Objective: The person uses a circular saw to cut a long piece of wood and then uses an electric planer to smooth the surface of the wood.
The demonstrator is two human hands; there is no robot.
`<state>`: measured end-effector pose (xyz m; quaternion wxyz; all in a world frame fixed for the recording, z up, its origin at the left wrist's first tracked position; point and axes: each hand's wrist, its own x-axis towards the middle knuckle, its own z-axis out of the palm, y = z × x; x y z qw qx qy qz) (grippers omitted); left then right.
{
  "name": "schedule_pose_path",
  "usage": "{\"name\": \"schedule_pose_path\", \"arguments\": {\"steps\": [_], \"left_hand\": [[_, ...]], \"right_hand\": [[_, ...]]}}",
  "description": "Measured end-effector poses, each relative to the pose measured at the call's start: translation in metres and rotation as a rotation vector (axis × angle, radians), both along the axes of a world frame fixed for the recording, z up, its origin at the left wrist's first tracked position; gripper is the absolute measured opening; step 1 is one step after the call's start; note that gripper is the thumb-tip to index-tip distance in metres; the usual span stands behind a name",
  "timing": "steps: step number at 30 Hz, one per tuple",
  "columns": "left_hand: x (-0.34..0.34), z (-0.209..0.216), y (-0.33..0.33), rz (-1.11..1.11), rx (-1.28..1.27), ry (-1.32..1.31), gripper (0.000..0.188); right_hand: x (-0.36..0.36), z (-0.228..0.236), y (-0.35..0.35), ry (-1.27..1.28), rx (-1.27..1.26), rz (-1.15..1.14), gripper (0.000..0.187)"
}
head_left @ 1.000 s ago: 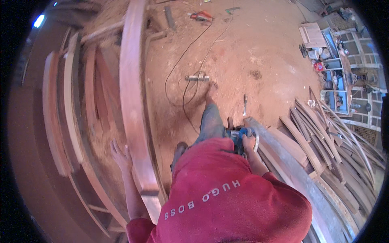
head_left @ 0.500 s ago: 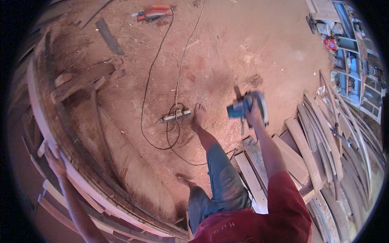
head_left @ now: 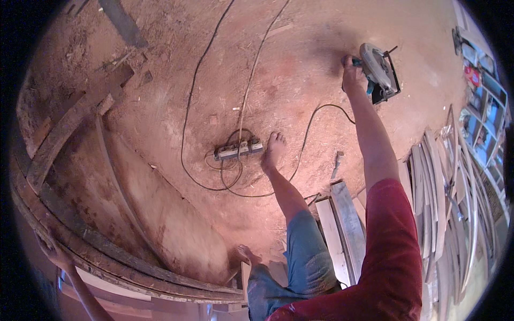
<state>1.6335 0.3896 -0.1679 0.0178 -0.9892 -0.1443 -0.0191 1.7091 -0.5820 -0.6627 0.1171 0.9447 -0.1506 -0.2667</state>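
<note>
Toward the upper right of the frame, the person's right hand [head_left: 354,79] is wrapped around the teal handle of a circular saw [head_left: 379,69], its fingers closed on the grip just to the left of the tool's pale grey guard. The saw lies beyond the knuckles, on the far side of the palm from the wrist, with its black base plate [head_left: 395,80] turned toward the right; whether any part of it touches the floor [head_left: 305,59] I cannot tell. Down at the lower left, the left hand [head_left: 55,252] is at the outer edge of a long dark beam [head_left: 123,269] that curves along the rim of the view; the picture is too dim there to say whether its fingers grasp the wood or only rest against it. The saw is well apart from that hand, across the frame. Near the middle, a power strip [head_left: 235,150] lies just beside one bare foot [head_left: 274,151], and a dark cable [head_left: 305,140] loops from near it up to the right forearm, where it passes out of sight. Planks [head_left: 332,235] lie between the person's leg and the red sleeve [head_left: 393,230], with more stacked timber [head_left: 435,192] at the right, below a blue shelf unit [head_left: 484,115] at the edge.
</note>
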Motion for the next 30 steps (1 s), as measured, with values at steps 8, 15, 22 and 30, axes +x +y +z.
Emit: {"name": "schedule_pose_path", "arguments": {"steps": [8,15,22,30], "left_hand": [[-0.016,0.014,0.035,0.024,0.228,0.087,0.077],[-0.026,0.034,0.033,0.032,0.061,-0.071,0.078],[0.003,0.014,-0.048,0.036,0.096,0.032,0.072],[0.031,0.02,-0.074,0.026,0.093,-0.016,0.078]], "right_hand": [[-0.038,-0.134,0.071,0.022,-0.123,0.001,0.059],[-0.054,-0.087,0.18,0.14,-0.341,0.513,0.04],[-0.117,0.055,0.324,0.935,0.739,0.187,0.038],[0.031,0.143,0.399,0.136,1.071,-0.429,0.04]]}}
